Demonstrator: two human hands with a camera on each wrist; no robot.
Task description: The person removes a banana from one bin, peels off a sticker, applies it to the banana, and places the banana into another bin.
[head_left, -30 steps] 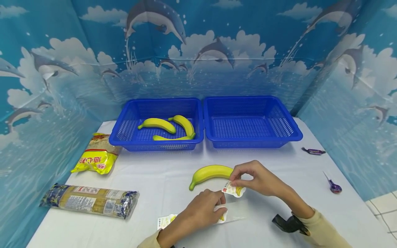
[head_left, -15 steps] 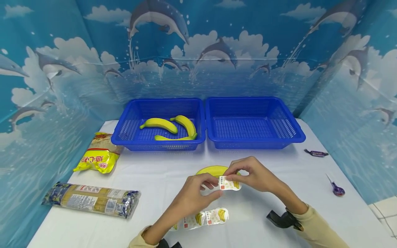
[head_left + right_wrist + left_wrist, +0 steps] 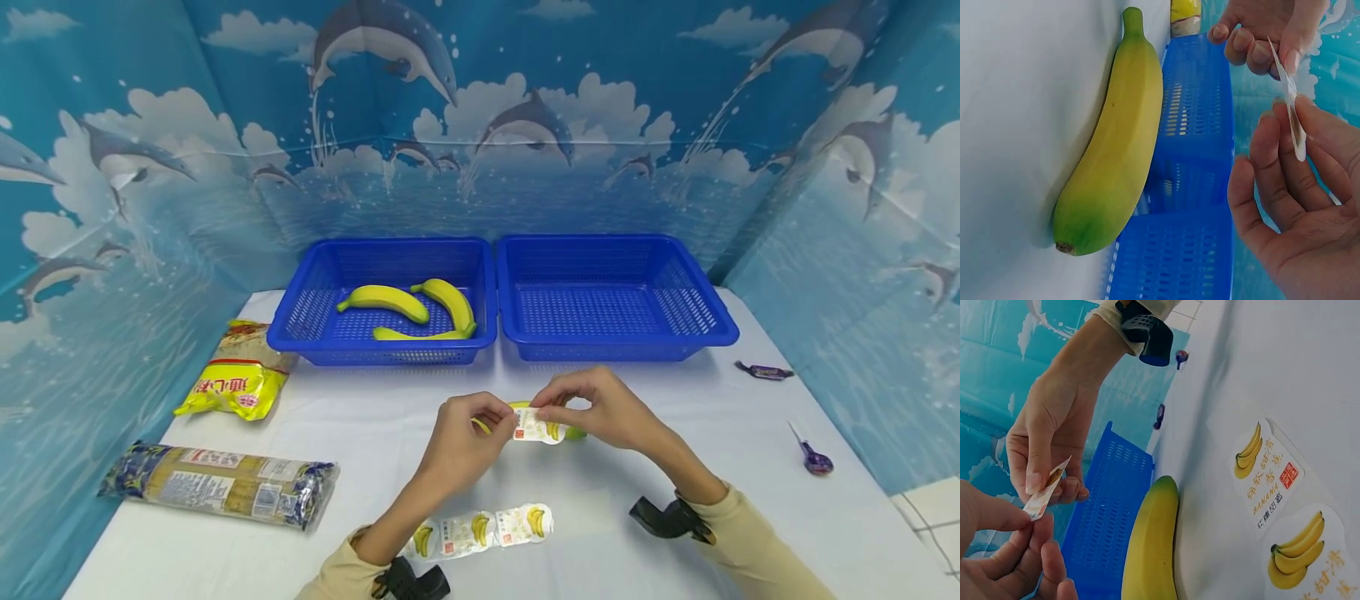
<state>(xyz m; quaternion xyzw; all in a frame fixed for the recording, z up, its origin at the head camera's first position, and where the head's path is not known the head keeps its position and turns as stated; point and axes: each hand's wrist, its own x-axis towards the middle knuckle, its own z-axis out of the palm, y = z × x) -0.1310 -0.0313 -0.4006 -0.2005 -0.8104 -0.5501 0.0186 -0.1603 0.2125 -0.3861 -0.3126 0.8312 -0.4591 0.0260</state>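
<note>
A white sticker [image 3: 531, 427] printed with bananas is stretched between both hands above a banana [image 3: 1116, 137] lying on the table. My left hand [image 3: 467, 440] pinches the sticker's left end between thumb and fingers. The right hand [image 3: 603, 408] grips its other side, the thumb on the printed face. In the left wrist view the sticker is seen nearly edge-on, apart from the banana. The head view shows that banana mostly covered by the hands and sticker. Nearer the person lies a strip of banana stickers [image 3: 467, 533], partly behind the left forearm.
Several bananas [image 3: 386, 302] lie in the left blue basket [image 3: 382, 357]; a second blue basket [image 3: 615, 348] adjoins it. At left are a yellow food bag [image 3: 232, 387] and a long noodle pack [image 3: 217, 483]. A wrapped candy [image 3: 765, 371] and a lollipop [image 3: 816, 460] lie at right.
The right hand has lifted a sticker off the strip and carried it up over the banana. My left hand has left the strip and taken hold of the sticker's left end.
</note>
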